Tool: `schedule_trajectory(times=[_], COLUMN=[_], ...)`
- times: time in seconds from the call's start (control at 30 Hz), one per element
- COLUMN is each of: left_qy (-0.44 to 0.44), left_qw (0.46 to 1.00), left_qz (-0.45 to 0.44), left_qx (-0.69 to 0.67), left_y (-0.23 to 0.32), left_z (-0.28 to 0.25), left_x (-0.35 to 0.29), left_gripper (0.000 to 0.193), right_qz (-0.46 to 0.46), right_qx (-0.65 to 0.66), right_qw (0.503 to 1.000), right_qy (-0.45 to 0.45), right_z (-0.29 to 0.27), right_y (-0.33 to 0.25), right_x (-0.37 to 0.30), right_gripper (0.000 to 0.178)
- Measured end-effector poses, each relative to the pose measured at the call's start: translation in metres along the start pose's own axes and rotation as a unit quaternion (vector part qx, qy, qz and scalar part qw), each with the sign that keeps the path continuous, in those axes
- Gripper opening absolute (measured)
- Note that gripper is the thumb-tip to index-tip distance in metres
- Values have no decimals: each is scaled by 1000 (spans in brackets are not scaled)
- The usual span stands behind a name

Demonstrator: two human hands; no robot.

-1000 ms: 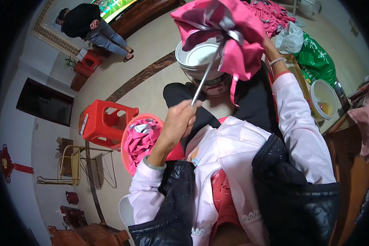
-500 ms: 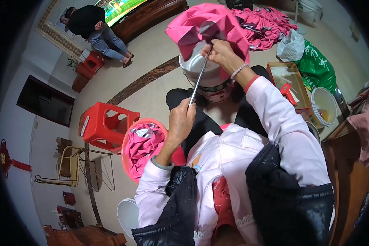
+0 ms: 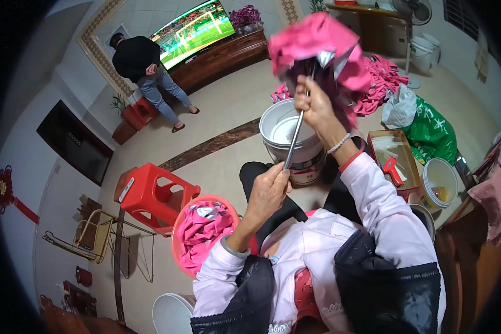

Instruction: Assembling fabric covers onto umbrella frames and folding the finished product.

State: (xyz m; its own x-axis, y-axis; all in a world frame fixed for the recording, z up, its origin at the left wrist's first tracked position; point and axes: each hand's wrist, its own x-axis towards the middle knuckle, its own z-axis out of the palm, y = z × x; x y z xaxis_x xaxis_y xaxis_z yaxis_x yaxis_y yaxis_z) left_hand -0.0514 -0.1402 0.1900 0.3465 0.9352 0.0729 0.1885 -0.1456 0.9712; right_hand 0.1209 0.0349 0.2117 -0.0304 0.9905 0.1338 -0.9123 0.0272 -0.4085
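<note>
My left hand [image 3: 268,190] is closed around the lower end of a thin metal rod [image 3: 296,135]. Farther up the rod, my right hand [image 3: 313,103] grips it just below a bunched pink cloth [image 3: 317,40] with a silver-grey inner side. The cloth hangs around the rod's far end and is blurred by motion. What fixes it to the rod is hidden. Under the raised cloth, a white bucket [image 3: 308,157] stands on the floor in front of my knees. More pink cloth [image 3: 203,236] lies in a pinkish-red basin [image 3: 178,245] beside my left forearm.
A red stool [image 3: 160,197] stands left of the basin. On the right are a box of white sticks [image 3: 392,146] with a red glue gun [image 3: 393,171], a white tub [image 3: 438,186] and a green bag [image 3: 431,131]. Pink cloth is heaped behind. Far left, a person [image 3: 145,72] stands near a television.
My view has tilted up, showing more of the room's far side. The pink cloth has swung right, off the bucket's opening. Both hands keep their hold on the rod.
</note>
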Motion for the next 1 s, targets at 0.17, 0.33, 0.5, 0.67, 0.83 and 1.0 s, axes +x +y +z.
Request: schedule_trajectory(times=[0.17, 0.33, 0.5, 0.67, 0.83, 1.0], left_qy=[-109, -61, -17, -45, -53, -65], left_qw=[880, 905, 950, 942, 944, 945], left_qz=[-183, -180, -86, -80, -83, -77], left_qx=[-424, -381, -299, -322, -316, -310], left_y=[-3, 36, 36, 38, 24, 26], left_z=[11, 22, 41, 50, 49, 36], left_x=[13, 24, -11, -16, -29, -19], left_gripper=[23, 26, 30, 29, 30, 28], right_qz=[34, 3, 10, -16, -79, -49], right_qx=[32, 42, -80, -81, -115, -128], right_qw=[996, 999, 996, 996, 990, 991], right_qy=[-80, 24, -39, 31, -27, -3], right_z=[-44, -69, 55, 49, 72, 75], right_y=[-16, -13, -49, -64, -87, -110], right_x=[21, 102, 31, 47, 50, 54], right_gripper=[27, 23, 21, 12, 16, 24])
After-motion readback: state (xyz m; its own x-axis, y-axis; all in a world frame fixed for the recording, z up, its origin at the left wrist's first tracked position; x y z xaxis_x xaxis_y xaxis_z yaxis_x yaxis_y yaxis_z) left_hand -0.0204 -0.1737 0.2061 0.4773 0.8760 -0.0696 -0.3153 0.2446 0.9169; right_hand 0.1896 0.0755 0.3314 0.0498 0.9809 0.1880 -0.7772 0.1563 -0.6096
